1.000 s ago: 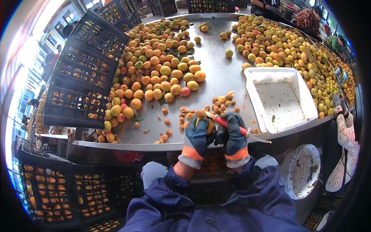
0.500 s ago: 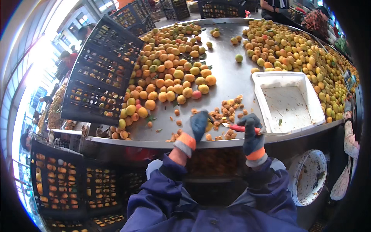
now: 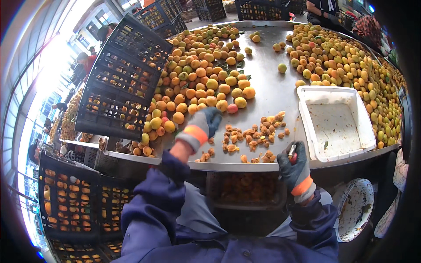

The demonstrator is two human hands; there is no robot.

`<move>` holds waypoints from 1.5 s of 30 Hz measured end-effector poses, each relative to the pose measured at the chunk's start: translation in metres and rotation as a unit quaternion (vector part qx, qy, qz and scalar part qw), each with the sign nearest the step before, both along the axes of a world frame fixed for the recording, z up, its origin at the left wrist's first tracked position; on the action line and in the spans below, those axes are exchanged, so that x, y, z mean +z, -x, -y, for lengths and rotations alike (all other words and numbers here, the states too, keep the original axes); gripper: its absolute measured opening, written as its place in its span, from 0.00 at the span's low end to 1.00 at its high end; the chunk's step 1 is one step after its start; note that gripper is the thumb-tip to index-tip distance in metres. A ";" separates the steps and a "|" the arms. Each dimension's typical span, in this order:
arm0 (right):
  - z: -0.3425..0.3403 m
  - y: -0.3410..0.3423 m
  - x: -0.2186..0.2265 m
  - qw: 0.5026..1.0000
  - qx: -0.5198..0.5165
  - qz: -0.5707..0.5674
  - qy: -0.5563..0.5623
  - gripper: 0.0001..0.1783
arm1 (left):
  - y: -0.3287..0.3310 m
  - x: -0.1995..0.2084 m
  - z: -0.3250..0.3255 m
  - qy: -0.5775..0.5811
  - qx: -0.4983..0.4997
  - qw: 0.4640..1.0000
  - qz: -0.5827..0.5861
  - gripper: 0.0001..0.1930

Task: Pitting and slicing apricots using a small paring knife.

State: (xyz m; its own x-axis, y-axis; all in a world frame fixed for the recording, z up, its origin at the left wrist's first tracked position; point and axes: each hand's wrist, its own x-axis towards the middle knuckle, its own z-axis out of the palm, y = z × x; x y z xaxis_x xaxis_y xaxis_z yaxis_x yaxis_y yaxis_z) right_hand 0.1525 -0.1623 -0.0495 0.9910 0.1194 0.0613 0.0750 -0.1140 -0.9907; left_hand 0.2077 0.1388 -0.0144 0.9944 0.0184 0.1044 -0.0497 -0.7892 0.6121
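My left hand (image 3: 208, 122), in a dark glove with an orange and grey cuff, is over the near edge of a pile of apricots (image 3: 201, 83). Its fingers are blurred, and whether they hold a fruit does not show. At the table's front edge, my gloved right hand (image 3: 294, 168) is closed round a small red-handled knife (image 3: 293, 156); part of its blade shows above the fingers. Between the hands lie loose brown apricot stones (image 3: 253, 134) with bits of pulp on the metal table (image 3: 265, 72).
A white tub (image 3: 305, 118) with dark specks stands right of the stones. Behind it lies a second apricot heap (image 3: 346, 57). A black crate (image 3: 120, 79) leans at the left. Under the table edge sits a dark bin (image 3: 245, 188); a stained white bucket (image 3: 354, 210) stands lower right.
My left hand has moved left and away from the stones to the apricots. My right hand has drawn back toward the table edge, and the knife now points upward.
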 end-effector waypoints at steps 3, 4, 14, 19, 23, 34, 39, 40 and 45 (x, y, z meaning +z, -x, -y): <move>-0.006 0.001 0.011 0.993 0.050 0.031 0.102 0.17 | -0.034 -0.020 -0.018 -0.057 0.048 0.997 0.028 0.13; -0.006 0.004 0.020 0.981 0.080 0.003 0.174 0.16 | -0.040 -0.020 -0.008 -0.033 0.044 0.998 0.015 0.14; 0.004 0.012 0.044 0.955 0.210 -0.074 0.195 0.18 | -0.079 -0.051 0.022 -0.339 -0.025 0.940 0.002 0.11; 0.018 0.006 0.018 0.941 0.254 0.130 0.183 0.18 | -0.063 -0.026 0.047 -0.064 0.077 0.990 -0.096 0.15; 0.011 0.012 0.035 0.991 0.128 0.022 0.044 0.23 | -0.022 0.006 0.049 0.384 -0.012 0.904 -0.186 0.14; -0.020 0.032 0.030 0.979 0.095 -0.059 -0.168 0.15 | 0.069 -0.022 0.122 0.619 -0.066 0.779 -0.070 0.16; -0.020 0.028 0.012 0.990 0.106 0.031 -0.083 0.14 | 0.070 -0.024 0.120 0.448 -0.136 0.884 0.006 0.18; -0.021 0.027 0.010 0.992 0.090 0.041 -0.074 0.15 | 0.068 -0.032 0.119 0.372 -0.150 0.914 0.062 0.16; -0.032 0.022 0.019 0.995 0.062 0.070 -0.033 0.18 | 0.074 -0.040 0.127 0.494 -0.070 0.865 -0.057 0.11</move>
State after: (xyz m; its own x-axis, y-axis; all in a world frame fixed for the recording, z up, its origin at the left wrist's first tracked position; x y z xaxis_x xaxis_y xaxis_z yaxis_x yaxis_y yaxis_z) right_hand 0.1301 -0.1307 -0.0308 0.9500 0.2309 0.2100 0.2228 -0.0304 -0.9744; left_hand 0.1332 0.0119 -0.0539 0.9968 -0.0793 0.0069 0.0036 0.1315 0.9913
